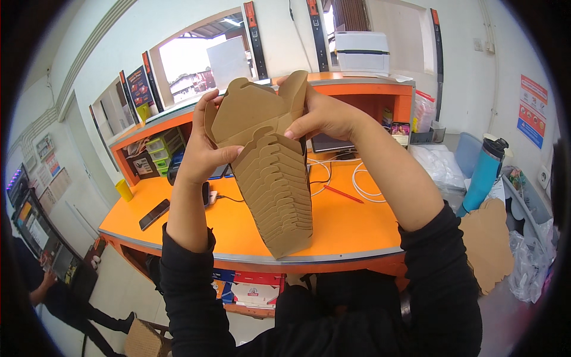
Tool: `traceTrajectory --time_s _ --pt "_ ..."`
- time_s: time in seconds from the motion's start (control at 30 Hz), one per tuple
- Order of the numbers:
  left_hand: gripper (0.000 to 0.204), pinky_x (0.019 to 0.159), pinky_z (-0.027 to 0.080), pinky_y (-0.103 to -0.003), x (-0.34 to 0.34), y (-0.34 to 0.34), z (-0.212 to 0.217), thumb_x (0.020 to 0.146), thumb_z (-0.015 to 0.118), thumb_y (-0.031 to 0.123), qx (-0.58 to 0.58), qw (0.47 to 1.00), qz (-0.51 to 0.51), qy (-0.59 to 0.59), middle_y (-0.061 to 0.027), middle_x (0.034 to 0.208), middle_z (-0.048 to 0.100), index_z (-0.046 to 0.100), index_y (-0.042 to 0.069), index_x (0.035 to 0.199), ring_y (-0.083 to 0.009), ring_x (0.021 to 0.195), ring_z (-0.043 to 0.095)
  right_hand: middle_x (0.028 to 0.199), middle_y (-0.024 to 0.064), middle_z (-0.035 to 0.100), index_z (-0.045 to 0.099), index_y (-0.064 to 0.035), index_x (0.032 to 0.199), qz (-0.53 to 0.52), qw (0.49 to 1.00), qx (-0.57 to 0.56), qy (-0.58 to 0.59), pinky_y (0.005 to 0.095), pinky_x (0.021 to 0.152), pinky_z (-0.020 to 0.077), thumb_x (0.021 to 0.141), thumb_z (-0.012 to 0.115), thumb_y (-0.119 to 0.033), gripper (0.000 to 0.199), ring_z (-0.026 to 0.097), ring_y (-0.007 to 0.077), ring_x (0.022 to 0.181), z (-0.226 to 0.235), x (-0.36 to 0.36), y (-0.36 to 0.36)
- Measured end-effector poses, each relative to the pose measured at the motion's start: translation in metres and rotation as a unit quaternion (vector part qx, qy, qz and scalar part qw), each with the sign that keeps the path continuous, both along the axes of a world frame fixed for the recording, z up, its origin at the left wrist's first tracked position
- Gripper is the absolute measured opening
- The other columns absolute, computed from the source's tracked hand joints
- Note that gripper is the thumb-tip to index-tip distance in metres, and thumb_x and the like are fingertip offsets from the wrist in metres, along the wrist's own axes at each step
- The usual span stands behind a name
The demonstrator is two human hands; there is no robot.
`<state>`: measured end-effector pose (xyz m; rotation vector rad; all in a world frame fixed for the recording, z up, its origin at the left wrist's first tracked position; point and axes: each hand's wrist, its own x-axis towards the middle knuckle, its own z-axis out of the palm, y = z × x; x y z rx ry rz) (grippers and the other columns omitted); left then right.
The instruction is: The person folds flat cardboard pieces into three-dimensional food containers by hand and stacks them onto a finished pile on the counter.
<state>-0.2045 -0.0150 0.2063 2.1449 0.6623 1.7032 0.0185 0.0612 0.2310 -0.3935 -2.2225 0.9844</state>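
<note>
A tall nested stack of brown cardboard food boxes (276, 190) leans over the orange desk, its lower end near the desk's front edge. The topmost box (250, 110) has its flaps standing up and open. My left hand (201, 146) is closed round the left side of this top box, thumb across its near rim. On the other side my right hand (327, 119) grips the right flap and wall, thumb in front; its other fingers are mostly hidden behind the cardboard. Whether the stack's base touches the desk, I cannot tell.
On the orange desk (363, 229) lie a dark phone (154, 215), a red pen (344, 194), white cables and a yellow cup (124, 190). A teal bottle (483, 175), plastic bags and flat cardboard (488, 244) are at right. Another person (65, 303) stands far left.
</note>
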Motion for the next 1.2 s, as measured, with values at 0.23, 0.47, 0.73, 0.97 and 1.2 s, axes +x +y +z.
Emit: traceTrajectory --time_s 0.23,0.47,0.73,0.97,1.2 --pt "0.099 0.097 0.030 -0.035 0.007 -0.008 0.004 0.049 0.081 0.016 0.014 1.000 -0.008 0.016 -0.0074 0.119 0.034 0.023 0.013 0.130 -0.0234 0.114 0.037 0.112 0.0173 0.047 0.018 -0.0077 0.130 0.051 0.996 0.040 0.055 0.0383 0.078 0.0441 0.044 0.077 -0.030 0.107 0.048 0.0290 0.101 -0.006 0.000 0.008" --pt "0.095 0.095 0.030 -0.035 0.005 -0.003 0.003 0.050 0.077 0.023 -0.020 0.999 0.022 0.028 -0.0092 0.115 0.037 0.027 0.010 0.129 -0.0253 0.113 0.038 0.112 0.0190 0.046 0.023 -0.0067 0.129 0.030 0.999 0.003 0.042 0.0396 0.081 0.0405 0.040 0.074 -0.033 0.105 0.046 0.0307 0.103 -0.009 -0.007 0.015" --pt "0.091 0.096 0.030 -0.037 0.008 -0.002 0.012 0.055 0.070 0.027 -0.094 0.994 0.045 0.014 -0.0195 0.123 0.037 0.025 0.007 0.131 -0.0296 0.116 0.037 0.114 0.0210 0.042 0.024 -0.0055 0.127 0.025 0.998 -0.053 0.024 0.0459 0.081 0.0378 0.048 0.071 -0.038 0.098 0.041 0.0339 0.108 -0.005 -0.007 0.017" --pt "0.099 0.098 0.028 -0.035 0.002 0.001 0.000 0.049 0.073 0.025 -0.105 0.994 0.029 0.031 -0.0153 0.127 0.035 0.023 0.007 0.132 -0.0281 0.119 0.035 0.113 0.0194 0.045 0.019 -0.0048 0.131 0.036 0.998 -0.024 0.036 0.0372 0.078 0.0441 0.050 0.073 -0.034 0.102 0.049 0.0280 0.101 -0.014 -0.006 0.016" --pt "0.104 0.100 0.025 -0.035 0.002 0.001 0.007 0.045 0.078 0.021 -0.078 0.997 0.013 0.026 -0.0129 0.129 0.032 0.022 0.008 0.133 -0.0259 0.121 0.032 0.118 0.0194 0.043 0.016 -0.0091 0.133 0.016 0.999 0.038 0.033 0.0364 0.084 0.0434 0.051 0.075 -0.028 0.103 0.048 0.0281 0.105 -0.008 -0.006 0.017"
